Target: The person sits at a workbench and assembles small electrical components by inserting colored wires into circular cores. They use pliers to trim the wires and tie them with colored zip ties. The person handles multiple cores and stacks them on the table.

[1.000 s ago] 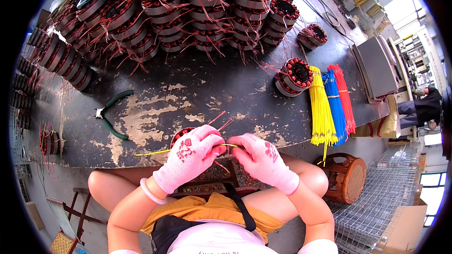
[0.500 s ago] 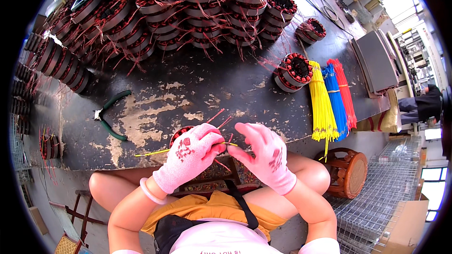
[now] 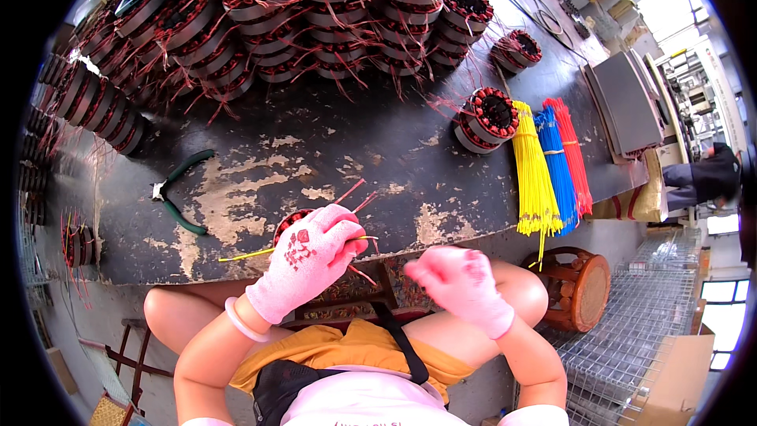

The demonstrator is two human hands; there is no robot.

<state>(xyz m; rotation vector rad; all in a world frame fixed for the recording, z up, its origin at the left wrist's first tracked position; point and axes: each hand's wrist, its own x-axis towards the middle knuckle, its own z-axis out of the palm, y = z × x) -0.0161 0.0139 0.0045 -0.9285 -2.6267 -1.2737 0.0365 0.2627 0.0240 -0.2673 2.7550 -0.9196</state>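
My left hand, in a pink glove, is closed in a pinch on a yellow wire at the table's near edge. The wire sticks out on both sides of the hand, its short end past the fingertips. Partly hidden behind this hand is a wound motor stator with red windings. Thin red lead wires from it rise above the knuckles. My right hand, gloved too, hangs apart over my lap on the right. Its fingers are curled and slightly blurred; whatever they hold, if anything, is hidden.
Green-handled cutters lie on the worn dark table. Bundles of yellow, blue and red wires lie at right beside a stator. Stacked stators fill the back. A wooden stool stands right.
My right hand has drawn back from the left hand, down and to the right, and its fingers have curled in. My left hand keeps its pinch on the yellow wire. The view shifted slightly.
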